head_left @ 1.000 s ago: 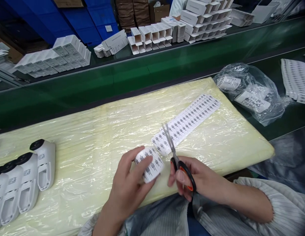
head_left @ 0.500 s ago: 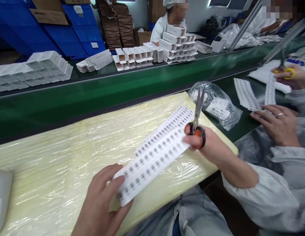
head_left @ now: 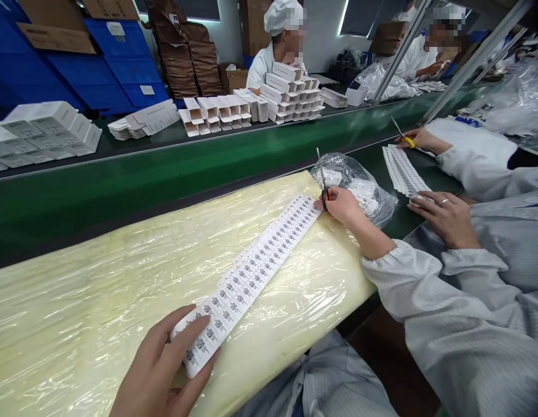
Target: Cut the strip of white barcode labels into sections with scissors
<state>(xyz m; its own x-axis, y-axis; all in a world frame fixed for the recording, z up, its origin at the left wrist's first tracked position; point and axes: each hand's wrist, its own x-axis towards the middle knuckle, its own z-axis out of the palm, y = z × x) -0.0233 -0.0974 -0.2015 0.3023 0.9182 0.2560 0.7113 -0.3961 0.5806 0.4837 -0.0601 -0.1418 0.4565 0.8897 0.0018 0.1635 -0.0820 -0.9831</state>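
Observation:
My left hand (head_left: 162, 368) is closed on the near end of a white label strip (head_left: 251, 284) printed with rows of small dark codes. Up at the strip's far end, my right hand (head_left: 343, 207) grips scissors (head_left: 324, 197) with black and orange handles, blades pointing up and away. The fingertips of that hand also touch the strip's far end. More label strips (head_left: 240, 258) lie partly hidden beneath it on a pale yellow, film-wrapped board (head_left: 99, 289).
A clear plastic bag (head_left: 381, 202) with white pieces lies beyond the board. To the right, a co-worker's hand (head_left: 451, 220) rests by other label strips (head_left: 401, 168); the other holds yellow-handled scissors (head_left: 408, 142). Small white boxes (head_left: 290, 95) are stacked behind the green ledge (head_left: 186, 191).
The strip has come down over the other strips. My right hand has moved away with the scissors, my left slightly nearer me. The co-worker's scissors hand has shifted off the strip it held.

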